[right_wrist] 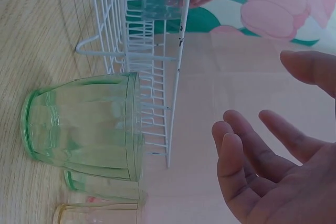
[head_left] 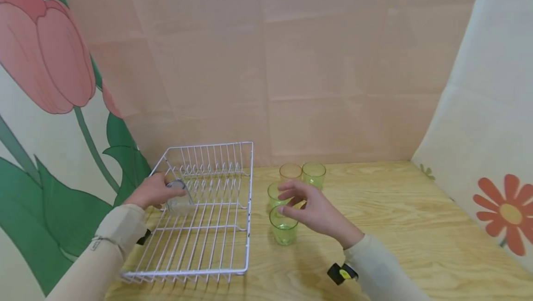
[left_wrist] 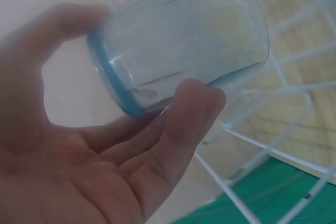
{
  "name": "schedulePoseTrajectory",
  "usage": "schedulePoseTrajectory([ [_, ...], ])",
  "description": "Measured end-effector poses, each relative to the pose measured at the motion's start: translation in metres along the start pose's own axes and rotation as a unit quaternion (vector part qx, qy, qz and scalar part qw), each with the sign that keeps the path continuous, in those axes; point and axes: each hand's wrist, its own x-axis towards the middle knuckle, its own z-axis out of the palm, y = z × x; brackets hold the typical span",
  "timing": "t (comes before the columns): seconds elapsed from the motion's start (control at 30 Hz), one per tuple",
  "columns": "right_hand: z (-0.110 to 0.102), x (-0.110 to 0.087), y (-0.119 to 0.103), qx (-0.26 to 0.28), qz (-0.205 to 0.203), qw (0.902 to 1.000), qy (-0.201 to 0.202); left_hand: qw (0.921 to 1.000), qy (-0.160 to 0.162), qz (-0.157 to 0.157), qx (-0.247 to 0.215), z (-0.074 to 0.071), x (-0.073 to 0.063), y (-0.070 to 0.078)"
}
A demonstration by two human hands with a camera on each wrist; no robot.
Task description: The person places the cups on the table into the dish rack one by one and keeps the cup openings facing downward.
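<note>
My left hand [head_left: 155, 191] grips a clear bluish cup [left_wrist: 178, 45] between thumb and fingers, over the left side of a white wire dish rack [head_left: 249, 208]. In the left wrist view the thumb touches the blue-tinted base end, while fingertips press the side. My right hand [head_left: 310, 206] hovers above the nearest green cup [head_left: 285, 235], its fingers loosely bent and holding nothing. Apart from that hand, in the right wrist view, the green cup [right_wrist: 84, 124] stands on the table. Behind it comes a second green cup [head_left: 273, 193], partly covered by the right hand.
Farther back stand an amber cup [head_left: 290, 170] and another green cup [head_left: 314, 176], side by side. The wood-grain table [head_left: 387, 227] extends to the right. A plain pinkish cloth [head_left: 325, 60] hangs behind, with flowered cloths at both sides.
</note>
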Motion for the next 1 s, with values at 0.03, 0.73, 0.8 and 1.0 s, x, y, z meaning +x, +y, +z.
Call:
schedulePoseTrajectory([
  [0.03, 0.000, 0.000, 0.000, -0.001, -0.001, 1.0000, 0.000, 1.0000, -0.002, -0.005, 0.000, 0.000, 0.001, -0.003],
  [0.73, 0.001, -0.003, 0.002, 0.000, 0.011, 0.9998, -0.015, 0.9976, -0.010, -0.062, -0.028, 0.002, 0.012, -0.041],
  [0.8, 0.001, -0.004, 0.001, -0.001, 0.011, 0.9998, -0.016, 0.9977, -0.012, -0.061, -0.028, 0.001, 0.012, -0.041],
  [1.0, 0.001, -0.004, 0.002, 0.002, 0.010, 0.9998, -0.019, 0.9973, -0.017, -0.064, -0.030, 0.000, 0.011, -0.040],
])
